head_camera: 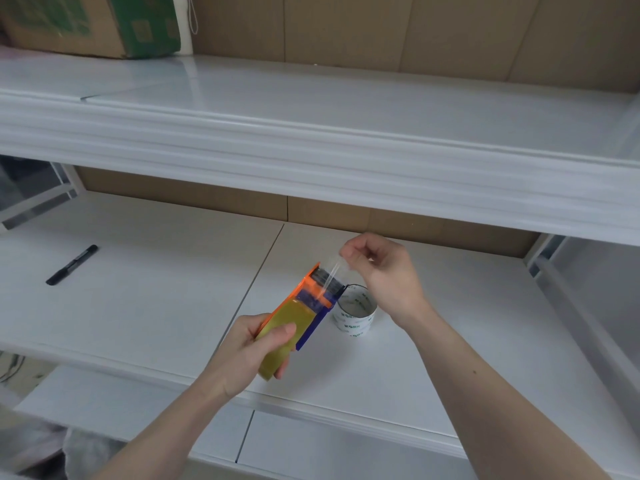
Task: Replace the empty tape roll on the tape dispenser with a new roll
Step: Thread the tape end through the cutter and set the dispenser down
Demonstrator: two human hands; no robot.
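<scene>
My left hand (256,355) grips an orange and blue tape dispenser (311,303) with a yellowish new tape roll (287,327) seated in it, held tilted above the white shelf. My right hand (377,268) pinches the clear loose tape end (333,271), which stretches up from the dispenser's black roller at its far tip. The empty tape roll (355,315), a white cardboard core with green print, stands on the shelf just right of the dispenser, under my right wrist.
A black marker pen (72,264) lies on the shelf (156,289) to the left. A higher white shelf (311,133) overhangs the work area, with a green-printed cardboard box (93,24) at its back left. Brown cardboard lines the back wall.
</scene>
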